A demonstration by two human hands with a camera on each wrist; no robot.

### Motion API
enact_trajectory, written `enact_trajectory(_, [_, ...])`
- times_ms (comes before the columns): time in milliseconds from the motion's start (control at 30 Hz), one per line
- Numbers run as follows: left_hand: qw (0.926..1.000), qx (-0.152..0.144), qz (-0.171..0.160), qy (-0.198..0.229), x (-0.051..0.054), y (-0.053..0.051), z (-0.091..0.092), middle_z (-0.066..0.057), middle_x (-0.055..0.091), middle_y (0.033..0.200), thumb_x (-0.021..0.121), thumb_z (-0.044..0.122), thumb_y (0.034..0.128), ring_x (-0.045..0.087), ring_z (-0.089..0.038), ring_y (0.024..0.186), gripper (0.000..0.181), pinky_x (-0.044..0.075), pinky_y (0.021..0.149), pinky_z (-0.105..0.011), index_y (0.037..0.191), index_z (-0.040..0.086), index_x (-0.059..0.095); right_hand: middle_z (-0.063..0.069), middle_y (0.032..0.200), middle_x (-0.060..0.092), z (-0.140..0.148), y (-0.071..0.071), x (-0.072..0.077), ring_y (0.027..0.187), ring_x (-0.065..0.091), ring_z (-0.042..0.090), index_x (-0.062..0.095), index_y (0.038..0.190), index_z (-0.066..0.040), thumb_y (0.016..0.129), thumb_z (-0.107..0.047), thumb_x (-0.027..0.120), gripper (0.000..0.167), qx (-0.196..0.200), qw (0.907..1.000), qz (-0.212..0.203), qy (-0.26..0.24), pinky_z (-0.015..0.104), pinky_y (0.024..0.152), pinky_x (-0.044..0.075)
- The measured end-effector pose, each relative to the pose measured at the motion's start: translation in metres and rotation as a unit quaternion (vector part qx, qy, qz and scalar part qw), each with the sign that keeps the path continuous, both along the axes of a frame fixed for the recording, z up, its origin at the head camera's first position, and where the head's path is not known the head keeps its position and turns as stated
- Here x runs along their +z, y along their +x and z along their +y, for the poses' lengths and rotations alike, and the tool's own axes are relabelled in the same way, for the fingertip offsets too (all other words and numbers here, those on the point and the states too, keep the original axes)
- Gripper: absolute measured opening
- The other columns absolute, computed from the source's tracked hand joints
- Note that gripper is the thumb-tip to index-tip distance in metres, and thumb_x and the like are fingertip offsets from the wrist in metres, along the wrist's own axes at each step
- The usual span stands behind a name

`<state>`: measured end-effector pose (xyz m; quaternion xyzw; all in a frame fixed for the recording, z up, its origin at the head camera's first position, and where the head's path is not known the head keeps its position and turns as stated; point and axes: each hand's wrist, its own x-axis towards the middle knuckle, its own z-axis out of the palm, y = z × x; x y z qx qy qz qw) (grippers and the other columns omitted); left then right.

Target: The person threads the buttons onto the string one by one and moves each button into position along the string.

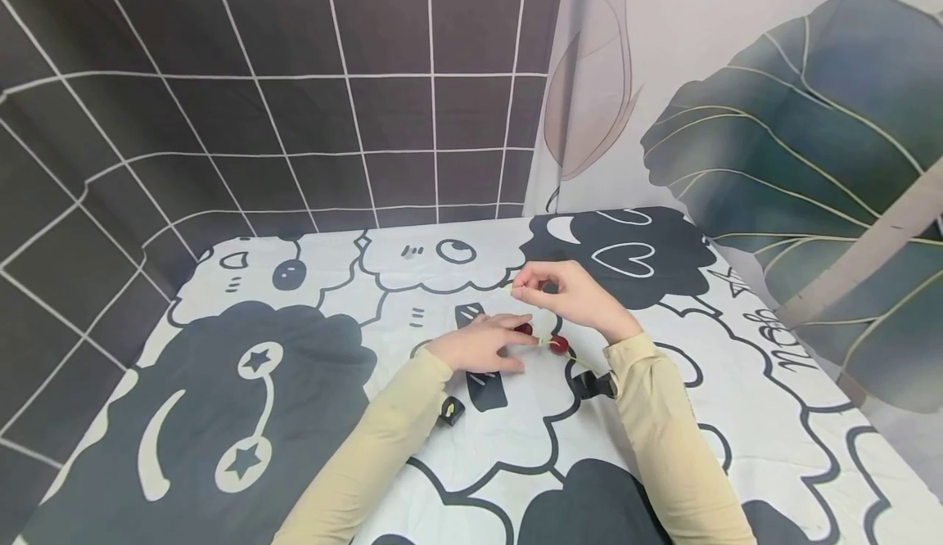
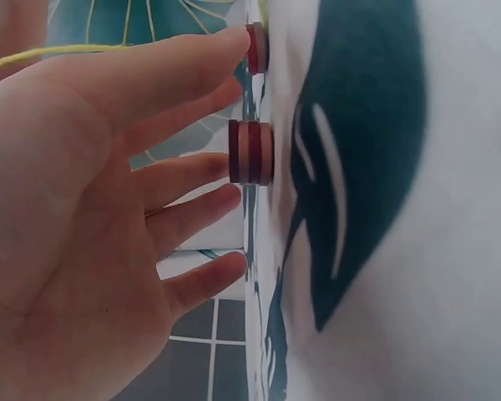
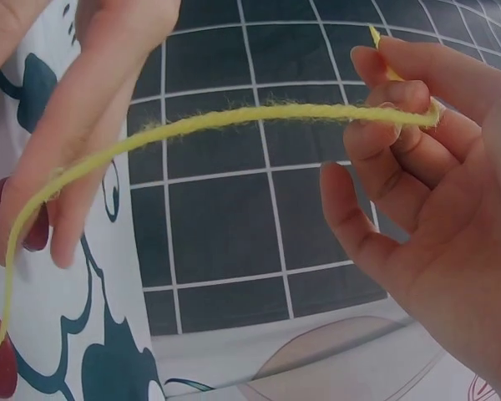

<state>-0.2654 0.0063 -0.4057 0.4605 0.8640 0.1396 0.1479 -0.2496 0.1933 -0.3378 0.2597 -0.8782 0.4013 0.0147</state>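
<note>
Covering the back, a dark grid cloth (image 1: 390,119) meets a leaf curtain (image 1: 796,136) at the right; below both spreads a white sheet (image 1: 508,439) with black cartoon prints. Reaching over it come two beige sleeves (image 1: 663,414), a black block (image 1: 451,410) beside the left one.

The left hand (image 1: 482,342) is low over the sheet, its fingers extended and spread, the tips at the left button (image 1: 525,329); whether they press it I cannot tell. The right hand (image 1: 570,291) is raised above the sheet, thumb and fingers pinching the yellow yarn (image 3: 259,114).

Two red buttons lie on the sheet near each other. The head view shows the left button partly hidden by the left fingers, with the right button (image 1: 559,344) in plain sight between the hands. Only the left wrist view gives them edge-on: one reads as a stack of alternating dark red and paler layers, the other stands just by the thumb and is partly covered by it.

The right wrist view shows best how the yarn runs: from a hole in the right button it arcs up past the left fingers, bends back at the right fingers, and its short end pokes out above the pinch. In the head view, only short bits of it are visible, some trailing toward the right cuff.
</note>
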Motion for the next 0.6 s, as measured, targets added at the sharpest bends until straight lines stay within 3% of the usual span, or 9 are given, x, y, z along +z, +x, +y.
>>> enact_trajectory(367, [0.9994,-0.009,0.017,0.029,-0.0027,-0.0037,0.0007,-0.012,0.046,0.147,0.063,0.026,0.0922,0.043,-0.025,0.138,0.044,0.036,0.113,-0.043,0.133,0.009,0.057,0.007,0.075,0.065,0.0021,0.0016,0.0013,0.073,0.055,0.007,0.069,0.092,-0.012,0.091,-0.014,0.065,0.004,0.027,0.9995,0.008,0.012,0.024,0.071,0.044])
enact_trajectory(600, [0.9974,0.0,0.021,0.069,-0.0013,-0.0079,-0.0006,-0.011,0.053,0.138,0.066,0.021,0.0899,0.05,-0.023,0.129,0.04,0.038,0.111,-0.038,0.128,0.007,0.06,0.001,0.073,0.065,0.0043,-0.0003,0.0003,0.072,0.056,0.006,0.069,0.091,-0.013,0.091,-0.014,0.066,0.003,0.028,0.9993,0.021,0.015,0.023,0.068,0.043])
